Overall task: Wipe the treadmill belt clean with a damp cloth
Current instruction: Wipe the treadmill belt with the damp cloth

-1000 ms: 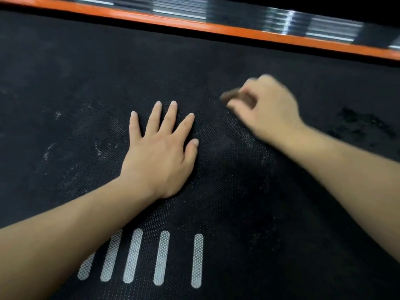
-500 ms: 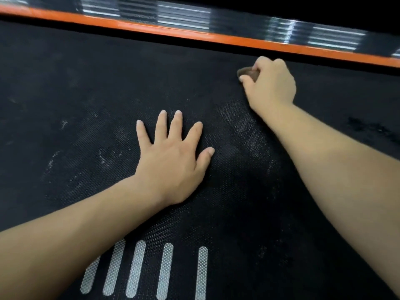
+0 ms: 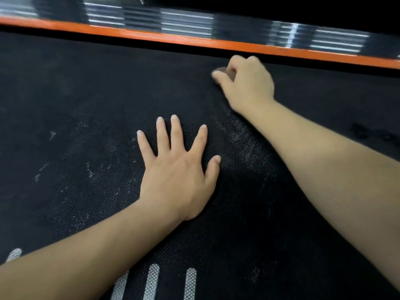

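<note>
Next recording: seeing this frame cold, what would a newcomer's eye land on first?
Against the black belt, the left hand lies flat at centre with fingers spread, while the right hand grips a small, blurred dark cloth near the far edge. A bright orange strip runs along that edge, and white stripes mark the belt at the bottom.

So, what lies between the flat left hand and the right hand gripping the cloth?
Only bare black textured treadmill belt, smeared with whitish dust, in the head view.
</note>
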Action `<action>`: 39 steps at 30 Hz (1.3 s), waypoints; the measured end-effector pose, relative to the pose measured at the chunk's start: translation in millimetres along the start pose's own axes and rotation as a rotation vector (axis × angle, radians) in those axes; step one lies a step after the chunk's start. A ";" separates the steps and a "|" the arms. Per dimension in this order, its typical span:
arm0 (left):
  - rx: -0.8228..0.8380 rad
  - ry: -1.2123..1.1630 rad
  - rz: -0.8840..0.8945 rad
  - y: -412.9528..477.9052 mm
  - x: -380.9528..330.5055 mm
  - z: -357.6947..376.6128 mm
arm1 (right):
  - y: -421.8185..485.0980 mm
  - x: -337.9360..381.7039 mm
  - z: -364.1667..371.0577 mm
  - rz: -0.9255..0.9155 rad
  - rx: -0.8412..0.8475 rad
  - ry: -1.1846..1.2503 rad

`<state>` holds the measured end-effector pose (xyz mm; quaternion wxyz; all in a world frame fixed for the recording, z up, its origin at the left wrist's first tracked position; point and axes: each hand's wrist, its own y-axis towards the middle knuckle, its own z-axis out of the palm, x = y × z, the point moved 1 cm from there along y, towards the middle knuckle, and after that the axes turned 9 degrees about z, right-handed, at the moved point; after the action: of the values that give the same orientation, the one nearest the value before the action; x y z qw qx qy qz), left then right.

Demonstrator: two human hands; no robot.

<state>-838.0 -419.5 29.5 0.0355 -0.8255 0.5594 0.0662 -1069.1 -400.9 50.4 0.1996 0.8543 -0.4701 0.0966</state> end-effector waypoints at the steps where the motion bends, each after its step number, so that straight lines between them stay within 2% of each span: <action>1: 0.007 0.001 -0.003 0.0 -0.3 -0.2 | -11.4 1.6 -0.3 -0.095 0.029 0.006; 3: 0.009 0.002 -0.005 0.5 -0.5 0.2 | -11.5 -7.7 -5.6 -0.189 0.051 -0.026; 4: 0.004 0.000 -0.006 0.9 -0.2 0.3 | 2.0 -16.8 -7.7 -0.169 0.035 -0.055; 7: -0.009 0.003 -0.006 -0.3 -0.8 0.4 | 49.9 -42.6 -16.2 0.085 -0.039 -0.110; 9: -0.005 0.003 -0.004 -0.1 -1.2 -0.9 | 54.3 -37.1 -15.9 0.156 -0.055 -0.112; 13: 0.001 -0.006 -0.002 0.3 -1.5 -1.7 | 11.6 -5.8 -2.7 -0.101 0.086 0.057; 15: 0.000 -0.002 0.001 0.3 -0.9 -1.0 | 11.5 -18.2 -7.0 -0.170 0.092 0.034; 19: -0.010 0.009 0.002 -0.8 -0.4 0.5 | 57.5 -63.9 -25.8 0.098 -0.051 -0.085; 20: -0.010 0.009 0.003 -0.6 -0.5 0.5 | 61.7 -67.5 -27.5 0.101 -0.051 -0.136; 23: 0.003 0.000 0.003 0.6 -0.2 0.7 | 52.3 -53.1 -24.7 0.012 -0.019 -0.278; 27: 0.011 0.003 -0.006 -0.1 0.0 -1.1 | 28.4 -49.5 -17.7 -0.120 0.013 -0.254; 32: 0.034 0.004 -0.004 0.8 -0.4 -1.2 | 37.6 -63.4 -31.1 0.067 -0.008 -0.114; 37: 0.042 0.008 -0.011 0.3 -0.1 -2.8 | -6.8 -55.7 -27.8 -0.156 0.176 0.012; 39: 0.045 0.009 -0.011 0.5 -0.5 -2.2 | 8.0 -69.8 -36.2 -0.147 0.143 -0.028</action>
<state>-838.5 -419.5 31.7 0.0518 -0.8278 0.5565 0.0498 -1112.7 -335.8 60.4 0.1382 0.8999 -0.4007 0.1029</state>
